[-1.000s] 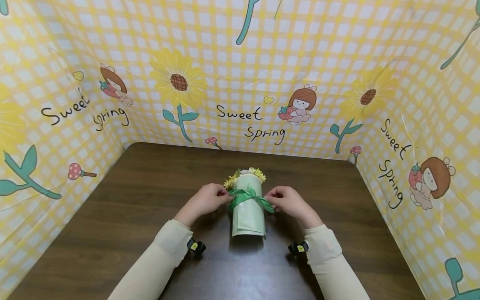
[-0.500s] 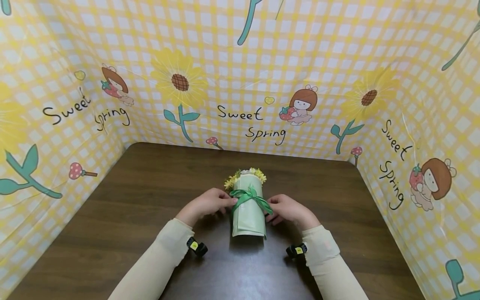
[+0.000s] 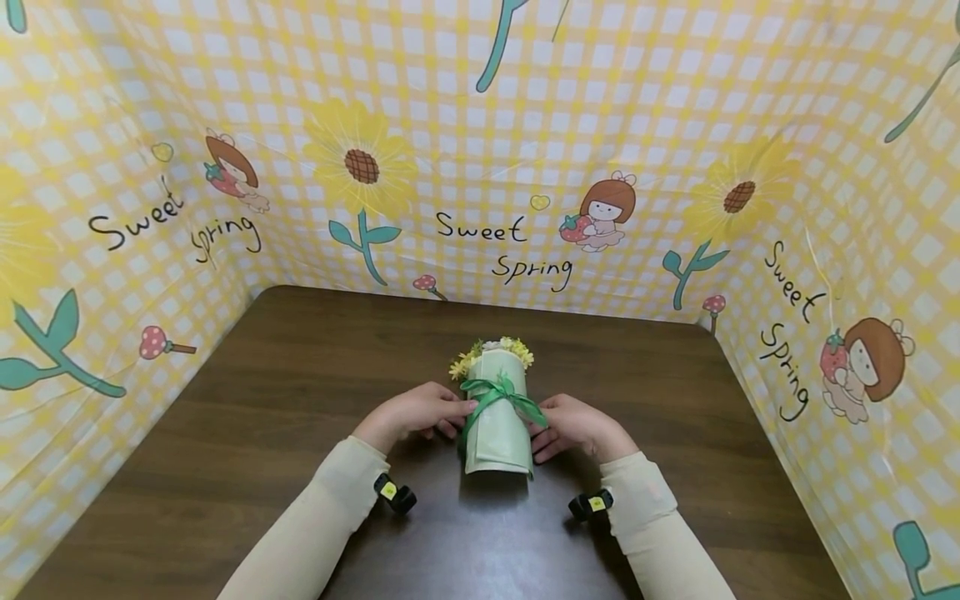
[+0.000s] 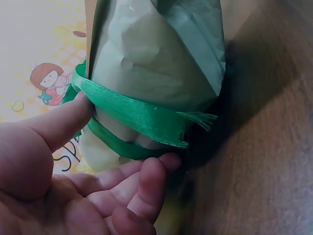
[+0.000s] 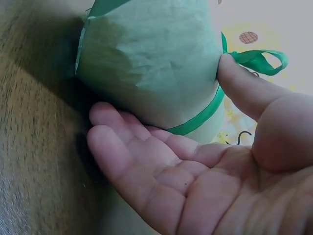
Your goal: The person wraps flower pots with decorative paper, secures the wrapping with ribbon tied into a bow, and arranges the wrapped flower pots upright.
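A flower bouquet wrapped in pale green paper (image 3: 498, 446) lies on the table, its yellow and white blossoms (image 3: 514, 347) pointing away from me. A green ribbon (image 3: 495, 392) is tied round its middle in a bow. My left hand (image 3: 416, 412) grips the bouquet's left side; in the left wrist view its thumb presses beside the ribbon (image 4: 132, 112) and the fingertips reach under the wrap. From the right side my right hand (image 3: 577, 425) holds it too, thumb against the paper (image 5: 151, 63) near a bow loop (image 5: 261, 61), fingers tucked low beneath.
The dark wooden table (image 3: 300, 367) runs back to a yellow checked cloth (image 3: 480, 167) that hangs on three sides. Each wrist carries a small black camera, the left one (image 3: 395, 493) and the right one (image 3: 590, 504).
Both hands have let go of the ribbon's bow and moved slightly down along the bouquet's sides, where they now hold the wrap. The bouquet has hardly moved.
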### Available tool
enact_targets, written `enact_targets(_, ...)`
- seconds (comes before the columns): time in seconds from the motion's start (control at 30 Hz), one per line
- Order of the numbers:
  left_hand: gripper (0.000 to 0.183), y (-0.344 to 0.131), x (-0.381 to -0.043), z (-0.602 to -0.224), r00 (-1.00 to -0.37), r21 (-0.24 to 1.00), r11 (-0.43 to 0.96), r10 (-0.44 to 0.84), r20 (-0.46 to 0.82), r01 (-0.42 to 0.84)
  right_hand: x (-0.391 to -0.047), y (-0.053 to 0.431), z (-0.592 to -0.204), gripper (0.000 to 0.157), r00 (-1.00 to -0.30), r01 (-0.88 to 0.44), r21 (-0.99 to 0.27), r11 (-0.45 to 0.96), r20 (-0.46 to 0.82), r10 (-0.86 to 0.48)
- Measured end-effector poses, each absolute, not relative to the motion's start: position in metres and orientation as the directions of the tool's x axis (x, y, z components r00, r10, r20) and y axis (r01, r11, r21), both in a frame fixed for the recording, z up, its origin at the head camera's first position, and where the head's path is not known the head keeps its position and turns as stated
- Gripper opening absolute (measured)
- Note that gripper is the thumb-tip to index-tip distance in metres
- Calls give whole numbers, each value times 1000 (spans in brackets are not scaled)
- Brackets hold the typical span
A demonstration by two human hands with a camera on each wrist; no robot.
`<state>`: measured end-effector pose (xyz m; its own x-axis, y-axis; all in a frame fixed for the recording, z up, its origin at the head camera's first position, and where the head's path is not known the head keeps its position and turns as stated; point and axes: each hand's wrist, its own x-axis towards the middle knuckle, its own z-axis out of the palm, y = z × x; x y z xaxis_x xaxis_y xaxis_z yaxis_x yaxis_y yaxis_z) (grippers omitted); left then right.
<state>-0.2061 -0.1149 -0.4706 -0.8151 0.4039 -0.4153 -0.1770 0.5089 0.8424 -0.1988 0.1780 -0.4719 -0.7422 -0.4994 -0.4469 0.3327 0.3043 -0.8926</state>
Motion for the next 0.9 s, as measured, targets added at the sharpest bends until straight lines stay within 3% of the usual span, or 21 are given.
enact_targets(0.53, 35, -108, -200, -461, -825, 881, 428, 412, -387, -200, -197, 175, -470, 45, -763, 320, -902, 290, -427, -485)
enact_targets(0.9, 50, -103, -196, -442, -875, 906, 394, 370, -312, -156, -193, 176, -446, 42, -850, 165, -937, 307, -293, -437)
